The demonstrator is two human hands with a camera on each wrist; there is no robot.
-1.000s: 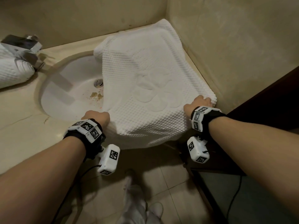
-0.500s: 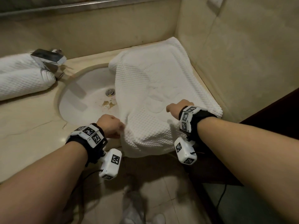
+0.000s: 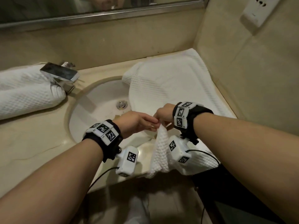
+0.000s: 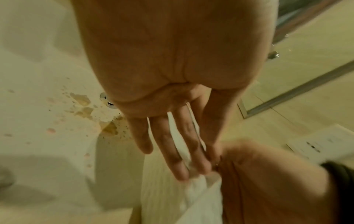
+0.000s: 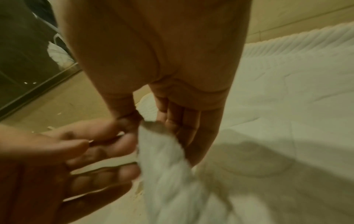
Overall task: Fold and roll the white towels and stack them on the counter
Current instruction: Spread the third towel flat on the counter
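A white waffle-weave towel (image 3: 169, 88) lies over the counter's right corner and the sink's right side, its near edge bunched up over the basin. My left hand (image 3: 153, 125) and right hand (image 3: 160, 115) meet there. In the right wrist view my right hand (image 5: 151, 121) pinches a towel corner (image 5: 172, 166) between thumb and fingers. In the left wrist view my left hand (image 4: 201, 166) reaches in with nearly straight fingers and pinches the towel (image 4: 172, 197) at its fingertips, against the right hand. A rolled white towel (image 3: 27, 94) lies on the counter at the left.
The oval sink (image 3: 100, 101) with stains near its drain (image 3: 121, 105) sits in the beige counter (image 3: 32, 135). A chrome faucet (image 3: 59, 73) stands at its back left. Walls close off the back and right, with a socket (image 3: 254, 13) high on the right.
Both hands have come together from the towel's two near corners, gathering the near edge over the sink. The head view has tilted up, showing the mirror's edge and more of the rolled towel.
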